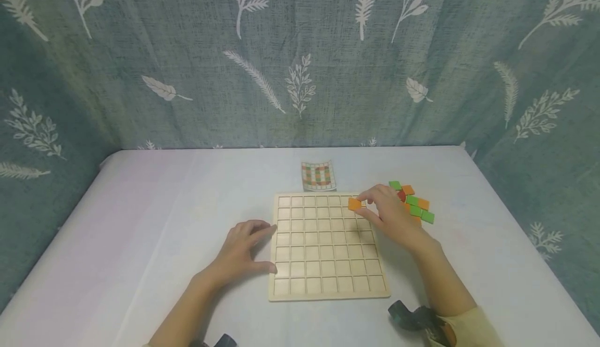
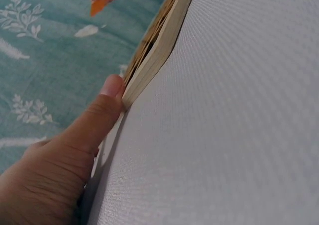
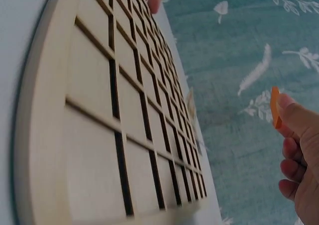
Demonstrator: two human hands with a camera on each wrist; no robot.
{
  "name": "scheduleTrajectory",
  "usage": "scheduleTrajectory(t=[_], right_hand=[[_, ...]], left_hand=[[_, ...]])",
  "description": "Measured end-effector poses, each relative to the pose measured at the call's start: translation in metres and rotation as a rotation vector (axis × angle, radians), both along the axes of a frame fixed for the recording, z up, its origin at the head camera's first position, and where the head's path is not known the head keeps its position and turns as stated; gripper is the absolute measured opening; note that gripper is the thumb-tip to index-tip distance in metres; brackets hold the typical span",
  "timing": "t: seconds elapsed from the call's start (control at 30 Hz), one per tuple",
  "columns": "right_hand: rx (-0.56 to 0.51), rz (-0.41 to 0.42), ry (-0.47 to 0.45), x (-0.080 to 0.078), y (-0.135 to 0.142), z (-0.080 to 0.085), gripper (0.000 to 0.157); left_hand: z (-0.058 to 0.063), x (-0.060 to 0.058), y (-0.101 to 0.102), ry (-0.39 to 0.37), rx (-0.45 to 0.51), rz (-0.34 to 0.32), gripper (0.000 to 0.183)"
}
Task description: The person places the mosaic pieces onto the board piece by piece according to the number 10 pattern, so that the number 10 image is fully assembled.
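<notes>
Carefully lower the orange tile (image 1: 354, 204), pinched between thumb and fingers of the right hand (image 1: 390, 213) above the board (image 1: 319, 253) near its far right corner, ideally level; steady the left edge with the left hand (image 1: 244, 249), spread, grasping nothing.

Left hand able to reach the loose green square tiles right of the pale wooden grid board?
Probably not directly: the right hand, pinching an orange square tile, sits between the left hand and the green tiles.

One board (image 1: 326, 253), one card (image 1: 319, 175), four green tiles (image 1: 427, 216), one red tile (image 1: 401, 195), at least four orange tiles (image 1: 354, 204)
</notes>
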State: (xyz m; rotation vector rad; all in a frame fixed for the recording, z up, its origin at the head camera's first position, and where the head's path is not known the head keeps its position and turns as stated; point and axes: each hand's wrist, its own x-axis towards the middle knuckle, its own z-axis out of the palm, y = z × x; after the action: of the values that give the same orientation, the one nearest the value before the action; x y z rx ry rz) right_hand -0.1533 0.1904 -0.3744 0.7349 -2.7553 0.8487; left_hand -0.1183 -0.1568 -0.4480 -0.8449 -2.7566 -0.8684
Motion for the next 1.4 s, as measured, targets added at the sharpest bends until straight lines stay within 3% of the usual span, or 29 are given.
scheduleTrajectory(t=[0.23,0.7,0.87,1.07,1.17,1.4], right_hand=[[-0.017,0.113,0.098,-0.01,-0.022,-0.003,0.025],[0.054,0.136,-0.07,-0.022,-0.074,-0.001,0.028],[0.157,0.146,-0.1,-0.029,-0.091,-0.008,0.032],[0.2,0.153,-0.137,-0.037,-0.112,-0.017,0.035],[0.261,0.159,-0.109,-0.039,-0.12,-0.021,0.037],[0.473,0.195,0.073,-0.043,-0.131,-0.023,0.038]], left_hand=[[0.001,0.001,-0.001,-0.003,-0.006,0.005,0.084],[-0.002,0.0,-0.002,-0.015,-0.017,0.023,0.083],[-0.001,0.002,-0.001,-0.035,-0.027,0.034,0.083],[-0.001,0.002,-0.001,-0.023,-0.025,0.022,0.082],[-0.001,0.002,-0.001,-0.019,-0.026,0.017,0.081],[0.0,0.004,-0.001,-0.003,-0.012,0.012,0.081]])
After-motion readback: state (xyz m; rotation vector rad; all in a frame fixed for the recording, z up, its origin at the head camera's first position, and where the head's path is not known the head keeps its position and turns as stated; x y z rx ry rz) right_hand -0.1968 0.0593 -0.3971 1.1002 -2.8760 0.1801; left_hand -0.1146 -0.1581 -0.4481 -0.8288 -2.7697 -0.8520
